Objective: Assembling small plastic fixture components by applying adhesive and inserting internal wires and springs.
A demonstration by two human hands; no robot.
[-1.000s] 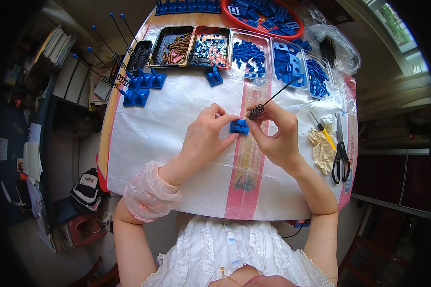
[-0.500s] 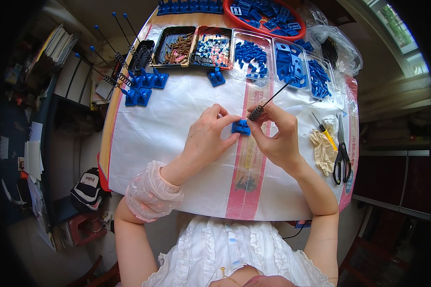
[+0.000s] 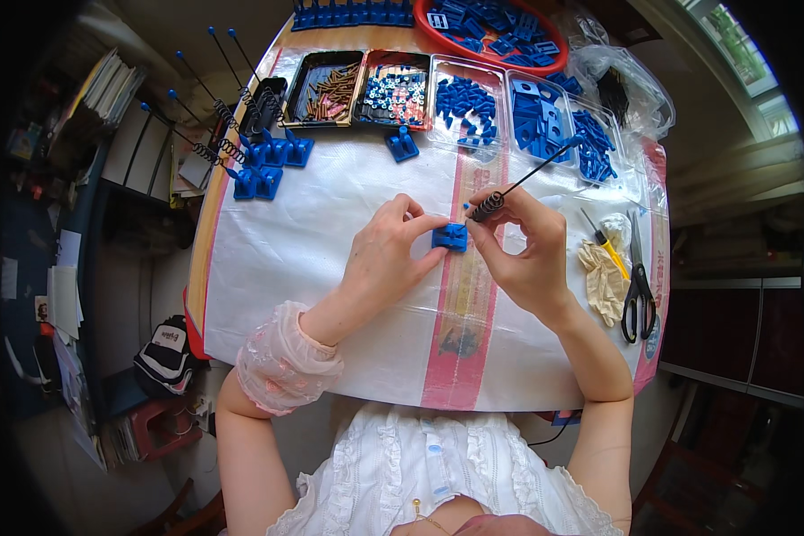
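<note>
On the covered table in front of me, my left hand (image 3: 386, 248) pinches a small blue plastic base (image 3: 449, 238) between thumb and forefinger. My right hand (image 3: 529, 239) grips a black coil spring with a thin rod (image 3: 488, 208), just right of the base and apart from it. The rod slants up to the right and ends in a blue tip (image 3: 574, 141). A small blue bit shows by the spring's lower end, too small to make out. Farther off, a lone blue base with an upright piece (image 3: 403, 145) stands by the trays.
Far left stand blue bases (image 3: 257, 182) and several spring rods (image 3: 230, 147). Trays hold brass-coloured screws (image 3: 332, 89), white-and-dark small parts (image 3: 393, 94) and blue pieces (image 3: 466, 103). Behind is a red basket (image 3: 563, 55). At right lie scissors (image 3: 639, 304), a yellow-handled screwdriver (image 3: 613, 253) and a beige glove (image 3: 600, 284).
My right hand has drawn slightly to the right and away from the blue base, carrying the spring rod, which now leans more to the right. My left hand and the base have stayed put.
</note>
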